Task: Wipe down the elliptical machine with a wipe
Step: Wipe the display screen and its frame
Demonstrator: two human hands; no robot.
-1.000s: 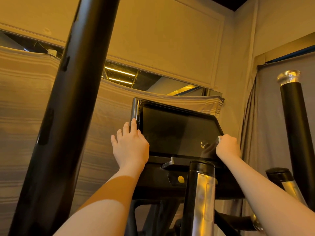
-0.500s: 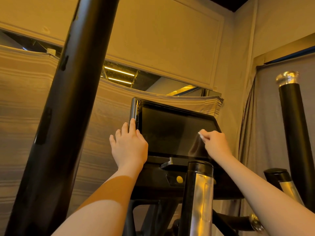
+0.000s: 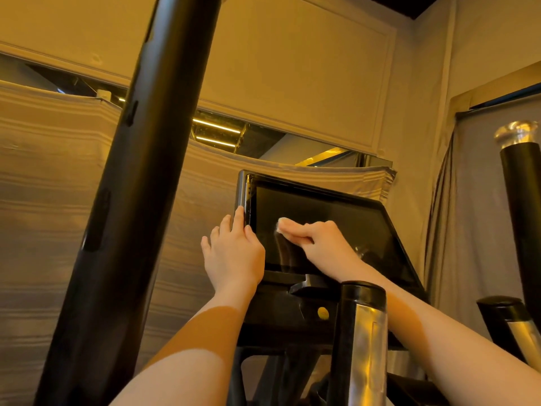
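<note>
Meanwhile the right hand [image 3: 319, 241], fingers flat on the white wipe [image 3: 281, 225], had swept from the console screen's [image 3: 336, 227] right edge to its left half; the open left hand [image 3: 234, 253] steadied the screen's left edge. Screen cleaning seemed well underway.

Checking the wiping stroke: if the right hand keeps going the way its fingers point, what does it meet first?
Probably the left hand, whose thumb rests on the screen edge. The right hand, pressing the wipe, points left across the glass.
</note>
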